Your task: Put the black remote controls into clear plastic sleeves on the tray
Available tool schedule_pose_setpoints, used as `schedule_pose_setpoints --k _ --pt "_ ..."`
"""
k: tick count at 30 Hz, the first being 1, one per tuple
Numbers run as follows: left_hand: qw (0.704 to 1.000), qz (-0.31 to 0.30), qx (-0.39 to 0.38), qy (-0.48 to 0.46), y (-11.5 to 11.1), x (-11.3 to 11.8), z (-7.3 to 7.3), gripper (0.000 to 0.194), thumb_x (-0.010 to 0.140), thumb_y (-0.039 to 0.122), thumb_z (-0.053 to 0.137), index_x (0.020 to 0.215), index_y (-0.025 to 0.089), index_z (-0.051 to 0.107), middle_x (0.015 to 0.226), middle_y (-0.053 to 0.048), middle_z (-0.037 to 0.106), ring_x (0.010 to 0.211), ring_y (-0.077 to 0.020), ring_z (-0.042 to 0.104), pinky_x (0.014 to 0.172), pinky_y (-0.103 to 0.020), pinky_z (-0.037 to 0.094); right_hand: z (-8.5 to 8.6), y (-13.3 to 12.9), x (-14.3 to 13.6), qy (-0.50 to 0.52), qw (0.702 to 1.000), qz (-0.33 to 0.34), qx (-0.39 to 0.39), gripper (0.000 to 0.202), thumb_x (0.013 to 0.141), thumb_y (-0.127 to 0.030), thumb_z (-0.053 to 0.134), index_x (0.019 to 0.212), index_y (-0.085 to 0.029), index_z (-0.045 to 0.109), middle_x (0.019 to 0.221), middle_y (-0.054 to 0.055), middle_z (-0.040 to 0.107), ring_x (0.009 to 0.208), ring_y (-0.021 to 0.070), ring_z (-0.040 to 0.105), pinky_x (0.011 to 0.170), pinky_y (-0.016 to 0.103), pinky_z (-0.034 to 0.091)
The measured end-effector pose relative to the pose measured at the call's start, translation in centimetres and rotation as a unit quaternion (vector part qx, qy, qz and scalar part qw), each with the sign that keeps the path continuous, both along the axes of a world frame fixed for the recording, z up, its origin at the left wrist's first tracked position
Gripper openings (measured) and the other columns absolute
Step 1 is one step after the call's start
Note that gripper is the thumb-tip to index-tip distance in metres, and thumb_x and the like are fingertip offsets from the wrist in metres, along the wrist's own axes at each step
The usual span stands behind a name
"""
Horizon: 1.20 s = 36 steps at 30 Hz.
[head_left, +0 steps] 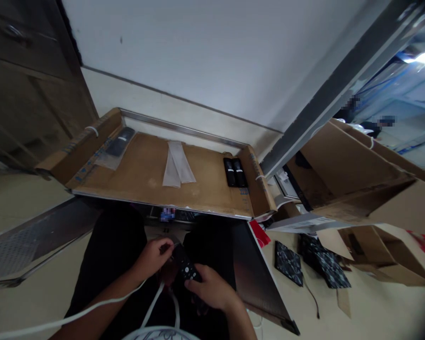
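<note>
Low in the view, over my lap, my right hand point(212, 285) is wrapped round a black remote control point(187, 269) with its buttons facing up. My left hand point(154, 257) is at the remote's far end, thumb and fingers pinched together at a thin, clear piece too small to make out. Beyond my knees is a cardboard-lined tray point(145, 165). Two strips of whitish material point(177, 165) lie crossed at its middle. At its right side two dark remotes point(235, 172) lie side by side. A dark item in a clear bag point(119, 144) rests at the left.
Cardboard boxes point(361, 174) stand at the right, beside a grey metal post point(326, 89). Dark patterned packages point(288, 263) lie on the floor. A white cable point(88, 309) crosses my left forearm. Metal panels flank my legs. A white wall rises behind the tray.
</note>
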<state>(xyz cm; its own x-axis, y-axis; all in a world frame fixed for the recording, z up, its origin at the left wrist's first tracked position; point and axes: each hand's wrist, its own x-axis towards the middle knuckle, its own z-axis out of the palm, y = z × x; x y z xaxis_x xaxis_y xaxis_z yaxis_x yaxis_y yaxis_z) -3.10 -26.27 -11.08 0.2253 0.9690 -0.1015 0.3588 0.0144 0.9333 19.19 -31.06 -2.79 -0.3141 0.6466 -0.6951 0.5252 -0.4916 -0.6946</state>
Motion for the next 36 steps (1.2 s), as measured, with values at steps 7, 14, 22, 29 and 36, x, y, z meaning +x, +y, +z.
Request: schedule_pose_setpoints --k 7,14,22,29,36 --pt "0.999 -0.011 0.034 0.007 -0.1 -0.2 -0.1 0.022 0.094 0.031 0.054 0.089 0.019 0.071 0.085 -0.003 0.072 0.081 -0.0182 0.067 0.078 -0.029 0.049 0.3 0.3 -0.3 -0.03 0.996 0.049 0.073 0.011 0.083 -0.025 0.059 0.088 -0.018 0.066 0.073 -0.001 0.065 0.064 0.0115 0.057 0.055 0.02 0.038" --pt "0.997 -0.019 0.071 0.029 -0.4 -0.3 -0.4 0.021 0.097 0.03 0.052 0.09 0.02 0.069 0.09 -0.003 0.07 0.087 -0.0186 0.065 0.082 -0.03 0.048 1.2 0.6 -0.3 -0.107 0.982 0.093 0.126 0.012 0.08 -0.03 0.066 0.085 -0.019 0.066 0.076 -0.001 0.067 0.068 0.0131 0.057 0.057 0.022 0.033" --pt "0.994 -0.037 0.095 0.037 -0.5 -0.2 -0.2 0.02 0.099 0.029 0.048 0.092 0.021 0.065 0.09 -0.003 0.068 0.086 -0.0177 0.065 0.08 -0.028 0.048 -0.1 0.6 -0.8 -0.03 0.998 0.012 0.048 0.019 0.084 -0.034 0.061 0.094 -0.018 0.063 0.072 0.0 0.065 0.058 0.0123 0.059 0.05 0.02 0.038" --pt "0.996 -0.018 0.082 0.029 -0.5 -0.4 0.0 0.02 0.1 0.032 0.047 0.093 0.022 0.063 0.091 -0.004 0.068 0.087 -0.0183 0.065 0.082 -0.03 0.049 -1.2 0.6 -0.7 0.071 0.993 -0.08 -0.047 0.042 0.081 -0.05 0.065 0.105 -0.017 0.055 0.064 -0.004 0.061 0.041 0.0104 0.053 0.038 0.02 0.043" --pt "0.997 -0.031 0.067 0.039 -0.7 -0.4 0.2 0.022 0.101 0.033 0.044 0.093 0.021 0.061 0.089 -0.003 0.068 0.085 -0.0181 0.065 0.081 -0.03 0.048 -0.9 0.6 -0.6 0.086 0.988 -0.101 -0.082 0.05 0.079 -0.056 0.066 0.108 -0.018 0.052 0.066 -0.003 0.063 0.041 0.0123 0.058 0.036 0.019 0.041"
